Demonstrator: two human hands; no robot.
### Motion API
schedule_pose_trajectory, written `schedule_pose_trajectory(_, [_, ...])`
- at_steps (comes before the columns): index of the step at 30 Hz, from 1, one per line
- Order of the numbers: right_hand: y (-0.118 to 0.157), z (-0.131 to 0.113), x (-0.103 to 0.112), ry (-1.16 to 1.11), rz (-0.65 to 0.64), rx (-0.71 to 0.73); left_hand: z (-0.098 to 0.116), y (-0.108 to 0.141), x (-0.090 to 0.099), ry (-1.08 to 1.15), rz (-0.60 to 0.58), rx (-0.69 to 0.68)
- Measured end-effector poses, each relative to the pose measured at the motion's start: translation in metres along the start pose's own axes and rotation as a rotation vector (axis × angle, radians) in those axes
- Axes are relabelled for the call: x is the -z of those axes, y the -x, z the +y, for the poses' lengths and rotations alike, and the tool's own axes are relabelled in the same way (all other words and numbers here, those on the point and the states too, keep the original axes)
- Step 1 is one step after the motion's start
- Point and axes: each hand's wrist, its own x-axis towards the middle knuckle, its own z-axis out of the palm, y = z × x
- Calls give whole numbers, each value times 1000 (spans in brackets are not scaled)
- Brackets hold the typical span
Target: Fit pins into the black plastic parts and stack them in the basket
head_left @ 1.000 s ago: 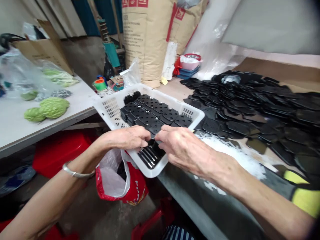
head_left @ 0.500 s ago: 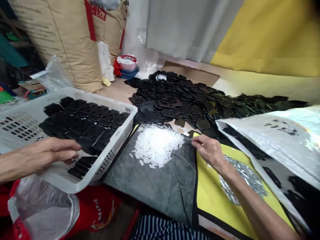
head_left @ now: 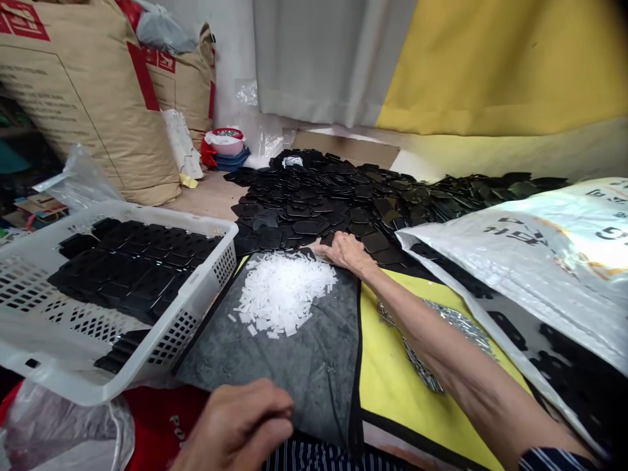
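The right grip (head_left: 345, 252) is lying flat and open against the edge of a heap of black square plates (head_left: 314, 203), holding nothing visible, just beside a mound of white plastic bits (head_left: 282, 294) on a grey cloth (head_left: 275, 399). The left grip (head_left: 240, 422) is curling loosely at the cloth's lower edge (whether it has hold of anything, I cannot tell), near a white perforated plastic basket (head_left: 122, 356) carrying more black plates.
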Motion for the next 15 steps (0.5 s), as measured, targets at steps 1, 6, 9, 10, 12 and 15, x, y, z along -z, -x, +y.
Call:
schedule_pose_trajectory(1, [-4,-4,-6,8,12,-24,4,-10,-12,81,46,71])
schedule_pose_trajectory(6, [-23,-5,-25,4,48,-81,9,-33,-55,430,-3,140])
schedule_pose_trajectory(9, [-35,1,-23,-29,31,-109,7,-36,-60,562,0,202])
schedule_pose_trajectory(10, [-40,2,-22,-42,23,-134,7,-38,-59,604,9,213])
schedule_pose_trajectory(12, [-50,1,-18,-71,8,-213,7,-42,-55,663,29,206])
schedule_pose_trajectory(15, [-66,-4,-12,-117,-39,-358,9,-50,-50,655,91,170])
